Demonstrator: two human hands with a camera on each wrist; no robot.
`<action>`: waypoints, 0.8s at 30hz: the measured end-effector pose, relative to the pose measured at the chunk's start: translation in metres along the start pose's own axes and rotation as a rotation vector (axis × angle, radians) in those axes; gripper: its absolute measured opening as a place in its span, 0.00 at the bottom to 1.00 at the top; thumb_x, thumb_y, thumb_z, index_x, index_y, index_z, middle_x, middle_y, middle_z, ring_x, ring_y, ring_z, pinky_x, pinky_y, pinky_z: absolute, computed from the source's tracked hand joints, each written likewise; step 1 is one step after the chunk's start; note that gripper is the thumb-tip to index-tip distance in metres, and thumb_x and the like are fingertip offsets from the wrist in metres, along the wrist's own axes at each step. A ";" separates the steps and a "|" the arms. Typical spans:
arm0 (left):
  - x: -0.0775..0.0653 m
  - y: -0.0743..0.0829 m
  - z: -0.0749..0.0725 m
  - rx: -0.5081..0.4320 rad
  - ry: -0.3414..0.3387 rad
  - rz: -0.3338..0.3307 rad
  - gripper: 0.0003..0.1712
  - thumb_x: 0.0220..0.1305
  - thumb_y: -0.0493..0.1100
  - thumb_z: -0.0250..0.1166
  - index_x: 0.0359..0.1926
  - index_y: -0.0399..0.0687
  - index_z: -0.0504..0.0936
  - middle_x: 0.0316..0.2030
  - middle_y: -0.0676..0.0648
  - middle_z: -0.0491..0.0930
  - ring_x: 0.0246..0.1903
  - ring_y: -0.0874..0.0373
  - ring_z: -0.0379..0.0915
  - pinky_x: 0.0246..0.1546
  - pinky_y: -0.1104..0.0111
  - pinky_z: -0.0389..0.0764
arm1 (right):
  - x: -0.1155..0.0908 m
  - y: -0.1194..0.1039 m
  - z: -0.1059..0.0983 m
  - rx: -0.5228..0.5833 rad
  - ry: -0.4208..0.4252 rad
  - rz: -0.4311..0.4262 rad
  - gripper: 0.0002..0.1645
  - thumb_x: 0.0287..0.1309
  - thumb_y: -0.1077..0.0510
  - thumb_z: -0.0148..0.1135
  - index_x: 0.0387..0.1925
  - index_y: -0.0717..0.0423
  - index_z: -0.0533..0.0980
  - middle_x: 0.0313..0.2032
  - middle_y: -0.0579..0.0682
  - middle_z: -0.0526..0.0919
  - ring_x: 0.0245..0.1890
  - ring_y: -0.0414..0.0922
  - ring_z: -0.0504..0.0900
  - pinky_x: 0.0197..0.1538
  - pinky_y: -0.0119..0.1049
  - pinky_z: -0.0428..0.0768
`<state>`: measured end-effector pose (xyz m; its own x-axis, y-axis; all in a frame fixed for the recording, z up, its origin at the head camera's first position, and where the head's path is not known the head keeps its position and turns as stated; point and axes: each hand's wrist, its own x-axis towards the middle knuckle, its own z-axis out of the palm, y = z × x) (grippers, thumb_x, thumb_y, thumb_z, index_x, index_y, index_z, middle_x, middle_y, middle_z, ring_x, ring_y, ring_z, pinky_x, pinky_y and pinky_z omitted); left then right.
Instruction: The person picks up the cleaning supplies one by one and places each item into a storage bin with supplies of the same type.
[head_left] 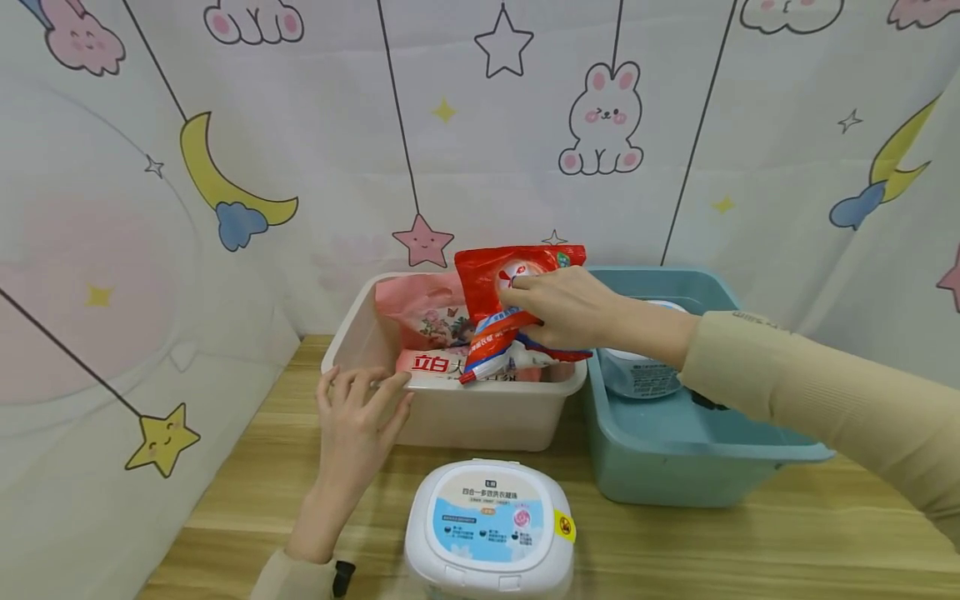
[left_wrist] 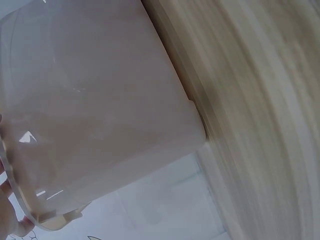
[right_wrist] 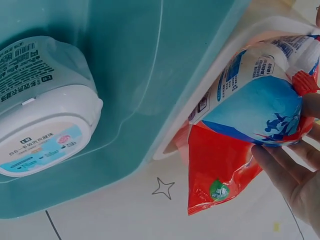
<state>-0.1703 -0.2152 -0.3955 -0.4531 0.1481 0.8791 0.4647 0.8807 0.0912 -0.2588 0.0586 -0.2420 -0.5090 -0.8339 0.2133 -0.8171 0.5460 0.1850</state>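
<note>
Right hand (head_left: 566,308) grips a red-and-blue plastic pouch (head_left: 482,287) at the whitish plastic bin (head_left: 480,421), whose rim left hand (head_left: 356,417) holds.

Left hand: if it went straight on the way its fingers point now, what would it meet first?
The left hand touches the rim of the white bin, so that comes first; beyond it, probably the pink bag inside, though depth is unclear.

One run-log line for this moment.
right hand: holds red bag at white bin | left hand: holds white bin | one white tub: in teal bin
</note>
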 end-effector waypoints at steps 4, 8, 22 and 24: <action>0.000 -0.001 -0.001 0.005 -0.018 -0.004 0.12 0.66 0.51 0.60 0.44 0.51 0.83 0.38 0.43 0.78 0.44 0.44 0.70 0.58 0.37 0.58 | 0.001 0.001 0.004 0.008 0.007 -0.001 0.17 0.54 0.52 0.68 0.44 0.51 0.75 0.39 0.50 0.85 0.32 0.44 0.81 0.32 0.34 0.80; 0.000 -0.001 0.000 0.003 -0.009 0.000 0.13 0.67 0.52 0.59 0.43 0.50 0.84 0.38 0.43 0.78 0.43 0.44 0.70 0.58 0.38 0.59 | 0.003 0.003 0.009 0.026 0.009 0.009 0.15 0.55 0.52 0.67 0.43 0.51 0.75 0.41 0.49 0.85 0.31 0.44 0.80 0.30 0.32 0.78; -0.001 0.000 -0.002 0.021 -0.039 -0.006 0.14 0.55 0.44 0.70 0.43 0.50 0.83 0.38 0.43 0.77 0.44 0.44 0.69 0.58 0.37 0.59 | 0.014 0.002 0.032 0.077 -0.071 0.037 0.19 0.56 0.52 0.66 0.48 0.52 0.76 0.49 0.52 0.85 0.43 0.48 0.84 0.40 0.40 0.84; 0.000 -0.001 -0.001 0.018 -0.023 -0.001 0.12 0.58 0.45 0.67 0.43 0.50 0.83 0.38 0.43 0.77 0.43 0.44 0.69 0.58 0.37 0.59 | 0.015 0.002 0.035 0.071 -0.099 0.041 0.20 0.56 0.51 0.66 0.50 0.51 0.76 0.51 0.52 0.84 0.45 0.48 0.84 0.43 0.42 0.84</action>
<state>-0.1698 -0.2165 -0.3949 -0.4711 0.1578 0.8678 0.4510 0.8886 0.0833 -0.2772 0.0443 -0.2717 -0.5640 -0.8166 0.1230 -0.8102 0.5760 0.1084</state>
